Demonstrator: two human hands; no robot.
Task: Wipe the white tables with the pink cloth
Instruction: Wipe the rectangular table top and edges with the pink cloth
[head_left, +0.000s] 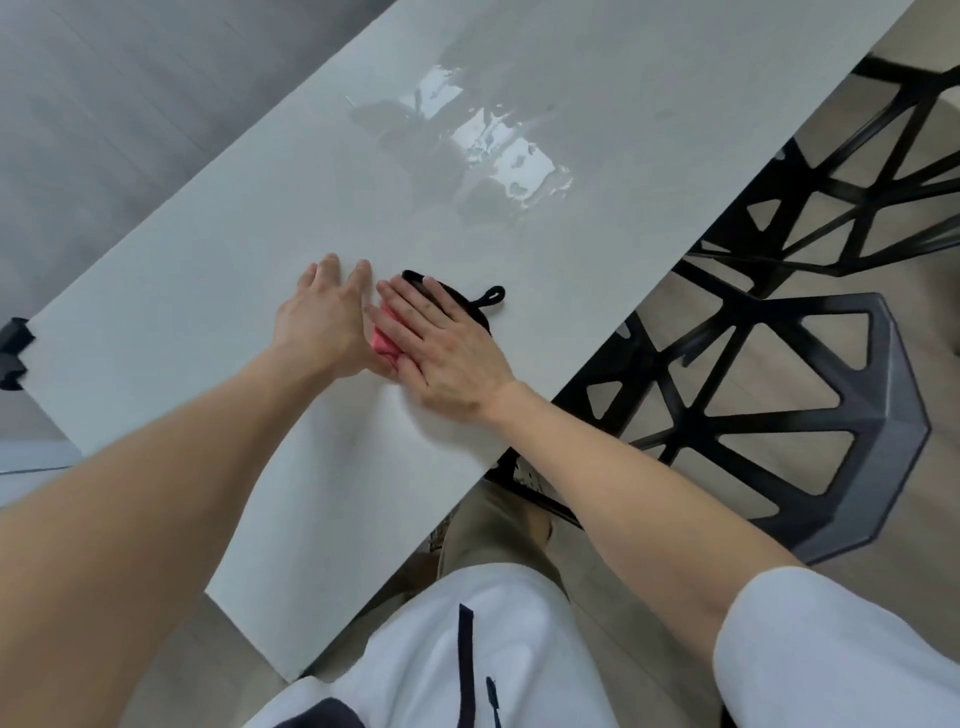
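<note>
Where it is pressed flat beneath the right hand (447, 345), the pink cloth with black edging (383, 340) is seen only in part. A pink strip is exposed along the thumb side of that hand, a black border just past the fingertips, and a small black hanging loop (493, 297) off the little-finger side.

- Grip: the right fingers are held straight and spread on the cloth, pressing rather than closing round it. The cloth's long axis cannot be told, as most of it is covered.
- The left hand (322, 322) is laid flat on the bare surface just beside the pink strip, fingers straight, nothing held. Whether its thumb touches the cloth is hidden.
- Deciding relation: a glossy wet patch (493, 150) lies well beyond the right fingertips, ahead and slightly to the little-finger side. The right hand is judged the nearer, and a forward push would be needed.
- Surface: the long white smooth table (208, 312), its edge near the right wrist.
- Room: black lattice-framed chairs (779, 405) past that edge; grey floor (104, 104) beyond the left hand; a black clamp-like fitting (13, 353) at the far left corner.
</note>
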